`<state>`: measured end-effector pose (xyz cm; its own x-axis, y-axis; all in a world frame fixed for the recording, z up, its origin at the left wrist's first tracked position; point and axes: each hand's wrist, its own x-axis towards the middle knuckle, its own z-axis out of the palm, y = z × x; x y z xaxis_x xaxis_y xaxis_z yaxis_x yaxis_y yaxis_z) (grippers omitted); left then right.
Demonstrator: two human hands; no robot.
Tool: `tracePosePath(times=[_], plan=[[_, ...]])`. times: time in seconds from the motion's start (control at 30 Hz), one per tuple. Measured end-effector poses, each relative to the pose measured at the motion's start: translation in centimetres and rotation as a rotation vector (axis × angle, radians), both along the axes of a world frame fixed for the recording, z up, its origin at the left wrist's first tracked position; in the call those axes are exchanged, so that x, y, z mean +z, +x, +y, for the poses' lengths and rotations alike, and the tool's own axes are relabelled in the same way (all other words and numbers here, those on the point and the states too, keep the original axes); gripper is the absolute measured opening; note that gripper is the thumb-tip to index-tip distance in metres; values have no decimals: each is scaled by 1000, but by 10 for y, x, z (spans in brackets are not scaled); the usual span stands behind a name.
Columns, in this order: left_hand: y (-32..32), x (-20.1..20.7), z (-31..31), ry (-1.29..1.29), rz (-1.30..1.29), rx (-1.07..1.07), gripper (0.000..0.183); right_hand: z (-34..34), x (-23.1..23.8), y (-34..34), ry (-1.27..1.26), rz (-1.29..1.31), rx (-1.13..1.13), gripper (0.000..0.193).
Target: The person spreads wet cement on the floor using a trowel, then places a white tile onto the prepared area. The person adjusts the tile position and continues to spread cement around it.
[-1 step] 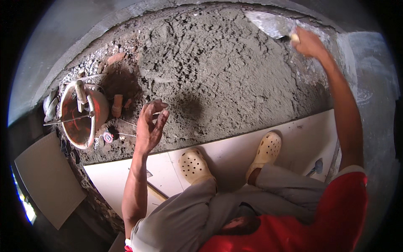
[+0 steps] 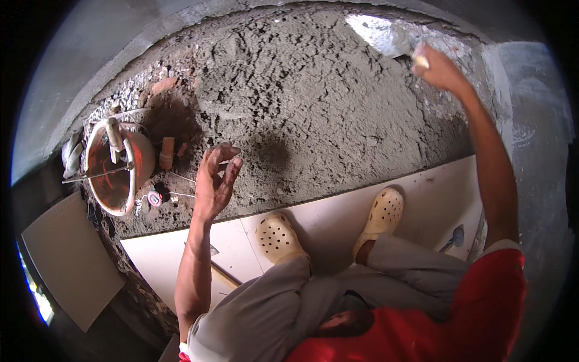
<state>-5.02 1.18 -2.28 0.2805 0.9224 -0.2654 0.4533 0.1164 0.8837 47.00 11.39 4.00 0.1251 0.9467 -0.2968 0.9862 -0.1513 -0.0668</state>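
At the far right, my right hand (image 2: 440, 69) is closed round the pale handle of a trowel (image 2: 379, 35). The trowel's broad, shiny metal blade lies against the far edge of a rough, wet grey mortar bed (image 2: 325, 114). My left hand (image 2: 214, 184) hovers above the near left part of the bed, fingers loosely curled and apart, holding nothing. Its shadow falls on the mortar just to the right.
A bucket (image 2: 145, 160) with tools across its rim stands left, beside brick pieces (image 2: 167, 152) and a small string reel (image 2: 155, 198). My clogs (image 2: 278, 236) rest on white tiles (image 2: 325, 211). A hammer-like tool (image 2: 453, 237) lies right; a loose tile (image 2: 72, 259) lies left. Walls border the far and right sides.
My right hand and the trowel have shifted slightly left, with the hand a little nearer to me. My left hand has stayed practically still.
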Motion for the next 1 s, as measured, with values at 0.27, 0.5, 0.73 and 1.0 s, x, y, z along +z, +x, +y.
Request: tracePosePath(times=[0.27,0.5,0.73,1.0], plan=[[23,-6,6,17,19,-81,30,-116,-50,-141,-47,253,114,38],[-5,-12,27,208,-23,416,20,-126,-67,-208,-711,1413,-398,30],[-22,-5,26,344,-60,556,15,-100,-109,-276,-810,1617,-388,29],[-40,-10,9,299,-88,551,15,-113,-109,-163,-475,1449,-530,27]])
